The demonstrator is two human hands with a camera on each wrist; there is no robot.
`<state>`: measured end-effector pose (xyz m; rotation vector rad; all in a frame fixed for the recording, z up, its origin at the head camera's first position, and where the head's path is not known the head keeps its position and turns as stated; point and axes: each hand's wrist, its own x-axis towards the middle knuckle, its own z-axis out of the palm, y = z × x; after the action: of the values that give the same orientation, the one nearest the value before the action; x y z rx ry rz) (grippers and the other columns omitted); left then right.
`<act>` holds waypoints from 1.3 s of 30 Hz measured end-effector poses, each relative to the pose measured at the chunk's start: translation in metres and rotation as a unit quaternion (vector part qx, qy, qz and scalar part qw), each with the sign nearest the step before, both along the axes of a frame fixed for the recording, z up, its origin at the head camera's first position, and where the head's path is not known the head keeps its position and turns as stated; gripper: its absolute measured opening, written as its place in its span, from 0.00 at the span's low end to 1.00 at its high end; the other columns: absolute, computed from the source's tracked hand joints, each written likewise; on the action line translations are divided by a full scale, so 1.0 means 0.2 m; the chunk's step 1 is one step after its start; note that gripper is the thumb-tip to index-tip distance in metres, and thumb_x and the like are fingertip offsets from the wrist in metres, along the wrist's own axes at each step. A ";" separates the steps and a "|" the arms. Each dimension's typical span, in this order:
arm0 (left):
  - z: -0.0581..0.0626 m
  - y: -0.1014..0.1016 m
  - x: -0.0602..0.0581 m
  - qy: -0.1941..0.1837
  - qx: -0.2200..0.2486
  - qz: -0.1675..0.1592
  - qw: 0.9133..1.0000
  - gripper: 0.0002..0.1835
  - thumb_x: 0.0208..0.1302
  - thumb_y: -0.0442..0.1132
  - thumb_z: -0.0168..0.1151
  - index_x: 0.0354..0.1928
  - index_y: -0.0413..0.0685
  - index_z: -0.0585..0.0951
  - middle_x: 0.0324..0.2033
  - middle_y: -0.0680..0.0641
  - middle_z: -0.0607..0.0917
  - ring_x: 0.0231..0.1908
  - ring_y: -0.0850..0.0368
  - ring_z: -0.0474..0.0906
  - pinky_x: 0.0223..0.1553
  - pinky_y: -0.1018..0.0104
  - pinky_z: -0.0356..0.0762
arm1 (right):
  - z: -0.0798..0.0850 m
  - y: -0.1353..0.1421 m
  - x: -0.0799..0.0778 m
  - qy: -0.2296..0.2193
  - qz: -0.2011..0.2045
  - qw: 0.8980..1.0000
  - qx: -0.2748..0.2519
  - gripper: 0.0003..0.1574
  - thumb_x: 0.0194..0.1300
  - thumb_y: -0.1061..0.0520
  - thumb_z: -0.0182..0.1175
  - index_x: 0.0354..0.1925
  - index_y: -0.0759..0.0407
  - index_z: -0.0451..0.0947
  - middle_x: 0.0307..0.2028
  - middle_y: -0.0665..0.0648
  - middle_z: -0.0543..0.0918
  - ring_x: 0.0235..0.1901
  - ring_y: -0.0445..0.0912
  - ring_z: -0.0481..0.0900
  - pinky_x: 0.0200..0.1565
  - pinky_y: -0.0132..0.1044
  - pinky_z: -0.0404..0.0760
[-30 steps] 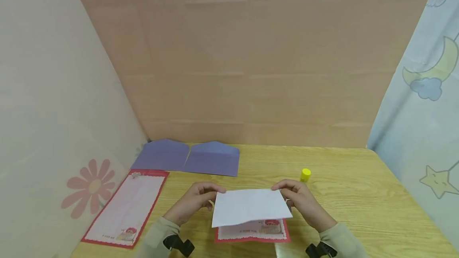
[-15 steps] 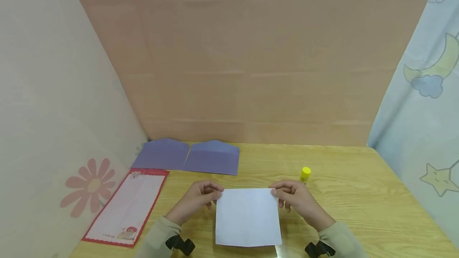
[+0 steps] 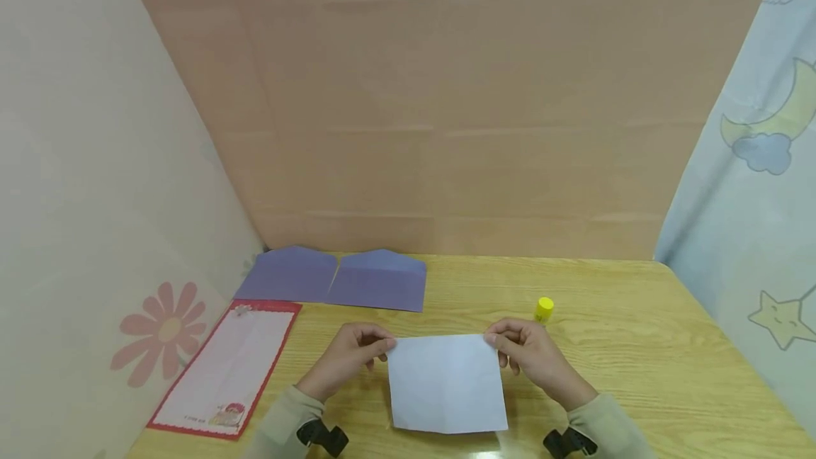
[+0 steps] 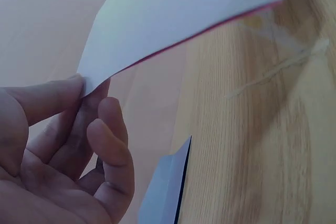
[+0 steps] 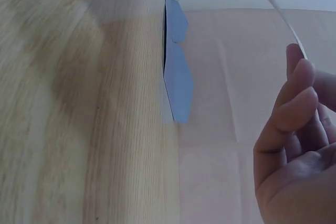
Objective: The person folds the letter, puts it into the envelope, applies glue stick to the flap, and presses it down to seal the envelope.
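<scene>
Paper [image 3: 446, 384], folded with its white side up, is in both my hands over the near middle of the worktop [image 3: 612, 360]. My left hand [image 3: 347, 360] pinches its far left corner between thumb and fingers; my right hand [image 3: 532, 356] pinches the far right corner the same way. In the left wrist view a red edge shows under the sheet. A yellow glue stick [image 3: 543, 309] stands just beyond my right hand. Two purple envelopes [image 3: 331, 280] lie side by side at the far left, and a red-bordered letter sheet [image 3: 226, 367] lies near them, left of my left hand.
</scene>
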<state>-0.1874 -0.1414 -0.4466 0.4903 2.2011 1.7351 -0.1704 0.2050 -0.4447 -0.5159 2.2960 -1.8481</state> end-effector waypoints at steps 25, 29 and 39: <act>0.12 0.18 0.13 0.069 -0.055 -0.024 0.996 0.18 0.71 0.51 0.61 0.57 0.53 0.84 0.50 0.50 0.87 0.39 0.49 0.82 0.29 0.58 0.81 | 0.05 -0.11 0.01 0.072 -0.043 0.996 -0.031 0.11 0.73 0.59 0.59 0.41 0.68 0.80 0.22 0.51 0.79 0.19 0.39 0.75 0.15 0.33 0.72; 0.15 0.21 0.16 0.088 -0.047 -0.029 0.995 0.18 0.71 0.50 0.61 0.56 0.51 0.85 0.48 0.50 0.87 0.39 0.51 0.83 0.30 0.62 0.82 | 0.08 -0.13 0.02 0.083 -0.037 0.995 -0.036 0.10 0.72 0.60 0.59 0.41 0.68 0.80 0.21 0.52 0.80 0.18 0.38 0.75 0.14 0.34 0.72; 0.16 0.24 0.17 0.116 -0.044 -0.006 0.992 0.12 0.74 0.47 0.58 0.48 0.52 0.87 0.37 0.52 0.87 0.35 0.51 0.82 0.31 0.65 0.79 | 0.10 -0.17 0.04 0.069 -0.071 0.995 0.004 0.08 0.68 0.56 0.65 0.40 0.60 0.85 0.28 0.55 0.84 0.25 0.44 0.80 0.19 0.35 0.75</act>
<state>-0.1543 -0.0934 -0.4147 0.7134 2.4154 1.6383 -0.1630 0.1712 -0.4244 -0.5053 2.4884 -1.9223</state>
